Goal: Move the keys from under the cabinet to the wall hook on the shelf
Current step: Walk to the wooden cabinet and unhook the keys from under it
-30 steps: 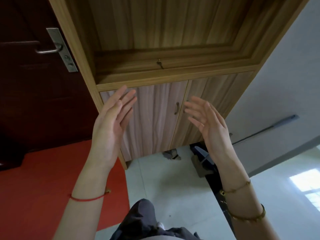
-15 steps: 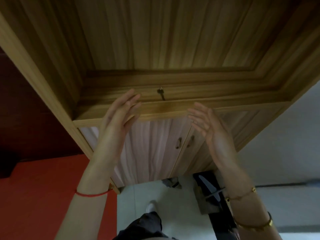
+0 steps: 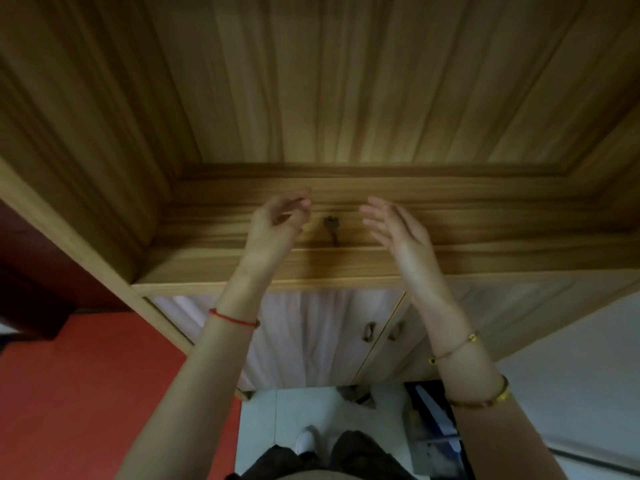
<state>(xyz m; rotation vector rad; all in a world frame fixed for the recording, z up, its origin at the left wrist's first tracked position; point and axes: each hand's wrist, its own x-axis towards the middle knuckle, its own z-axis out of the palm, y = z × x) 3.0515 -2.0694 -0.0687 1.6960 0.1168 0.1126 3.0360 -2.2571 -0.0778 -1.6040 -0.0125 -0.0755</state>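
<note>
A person reaches up with both hands toward a key (image 3: 331, 229) that hangs against the wooden back panel of a recess in the cabinet (image 3: 346, 98), above two lower doors (image 3: 311, 341). The left hand (image 3: 273, 225), a red cord at its wrist, is loosely curled with fingertips just beside the key but not touching it; the right hand (image 3: 398, 230), bracelets on its wrist, is open with fingers spread, a little farther off on the other side. Neither holds anything. The key looks small and dim in the shadowed recess, and whether more than one hangs there cannot be told. The likely trouble from here is a fumbled pinch: if the fingers close on the blade and not the head, the key could slip off and drop to the tiled floor (image 3: 277, 427) near the person's shoe (image 3: 306, 441). No wall hook or shelf is in view, so the destination cannot be judged. Compared with half a second earlier, both hands have risen deeper into the recess and drawn closer to the key, and the left has begun to curl.
</note>
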